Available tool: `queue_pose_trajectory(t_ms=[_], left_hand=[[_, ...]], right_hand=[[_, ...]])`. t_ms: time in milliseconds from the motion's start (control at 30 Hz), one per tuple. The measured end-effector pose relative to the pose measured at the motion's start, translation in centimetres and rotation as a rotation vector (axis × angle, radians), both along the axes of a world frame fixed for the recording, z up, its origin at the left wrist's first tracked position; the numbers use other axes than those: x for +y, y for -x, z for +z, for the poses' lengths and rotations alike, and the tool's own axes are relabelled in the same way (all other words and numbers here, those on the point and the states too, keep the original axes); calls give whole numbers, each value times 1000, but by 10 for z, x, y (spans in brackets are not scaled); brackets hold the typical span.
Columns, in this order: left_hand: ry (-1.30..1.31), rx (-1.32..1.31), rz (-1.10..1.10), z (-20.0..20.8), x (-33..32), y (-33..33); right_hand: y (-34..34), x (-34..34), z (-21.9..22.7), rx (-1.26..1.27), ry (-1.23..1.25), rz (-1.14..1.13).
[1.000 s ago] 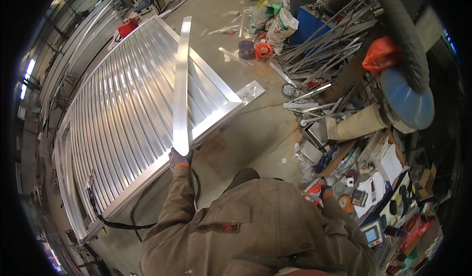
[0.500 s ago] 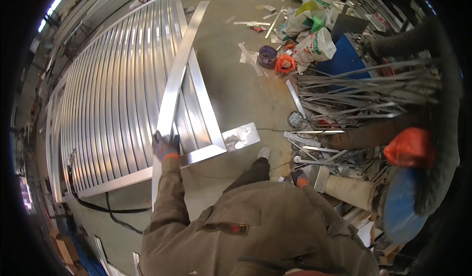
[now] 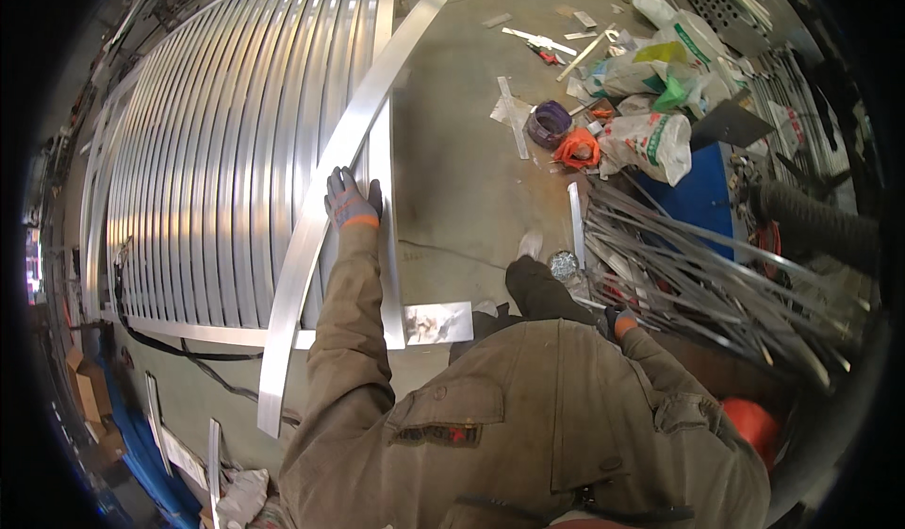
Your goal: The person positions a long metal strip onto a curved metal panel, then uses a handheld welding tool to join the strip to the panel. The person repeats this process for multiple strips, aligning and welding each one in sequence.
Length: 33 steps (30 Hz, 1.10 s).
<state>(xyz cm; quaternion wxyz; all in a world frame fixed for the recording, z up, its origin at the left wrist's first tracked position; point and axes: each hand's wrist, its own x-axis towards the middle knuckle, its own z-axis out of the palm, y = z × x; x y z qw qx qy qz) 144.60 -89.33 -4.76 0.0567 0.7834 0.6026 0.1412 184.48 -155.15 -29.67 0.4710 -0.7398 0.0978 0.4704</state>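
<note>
A long flat aluminium bar (image 3: 316, 218) lies slantwise across a large ribbed metal panel (image 3: 226, 152) with a pale frame. On the bar's right edge, near its middle, rests my left hand (image 3: 353, 199) in a grey glove with an orange cuff. Its fingers lie stretched along the metal and the thumb stands apart. My right hand (image 3: 619, 322), in a dark glove, hangs low at my right side, near a heap of thin metal strips (image 3: 698, 265). Its fingers are too dark and small to read.
A shiny metal plate (image 3: 438, 322) juts from the panel's near right corner. A black cable (image 3: 189, 345) runs along the panel's near edge. White sacks (image 3: 650, 142), a purple roll (image 3: 549, 124) and an orange bag (image 3: 577, 149) lie on the floor to the right. Cardboard (image 3: 90, 388) is at left.
My view has shifted and turned as I stepped forward along the panel. My left hand has gone from gripping the bar near its close end to lying flat farther up it.
</note>
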Motion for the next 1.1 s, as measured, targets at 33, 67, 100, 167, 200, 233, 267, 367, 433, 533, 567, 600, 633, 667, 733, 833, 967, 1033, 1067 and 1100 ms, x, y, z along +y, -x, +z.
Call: queue_pose_trajectory(t_ms=[33,67,100,167,200,233,267,367,433,533,567,600,633,667,733,833,967,1033,1067,1100], left_hand=[[1,13,30,-2,9,-9],[-19,24,56,-4,16,-16],[-10,31,93,-6,23,-24],[33,19,172,-10,33,-37],[48,14,206,-11,38,-46],[44,103,262,-13,38,-56],[62,126,309,-12,40,-63],[98,142,447,-7,42,-85],[177,121,509,-1,46,-94],[222,150,527,9,61,-95],[264,164,533,11,67,-94],[306,171,534,9,74,-95],[273,181,537,6,77,-97],[251,150,578,2,83,-102],[248,8,577,-2,96,-115],[158,-51,572,-7,142,-167],[333,17,577,15,262,-247],[266,34,437,24,325,-283],[277,-6,401,27,359,-300],[270,-23,348,26,390,-319]], right_hand=[[-23,11,-1,-251,218,318],[-47,24,6,-473,525,540],[-70,48,12,-549,548,644],[-125,105,30,-596,579,735],[-154,137,38,-635,531,780],[-184,171,41,-645,539,840],[-215,205,41,-701,494,907],[-293,299,28,-749,349,872],[-334,367,24,-696,196,884],[-372,459,48,-787,298,1035],[-378,486,60,-698,98,981],[-378,512,68,-617,91,995],[-384,536,76,-577,85,996],[-390,558,78,-532,7,1003],[-394,600,58,-624,106,1123],[-405,652,-9,-765,10,1032],[-434,718,-93,-924,233,1051],[-465,745,-104,-1002,344,1289],[-477,759,-101,-1028,398,1418],[-487,767,-94,-973,437,1464]])
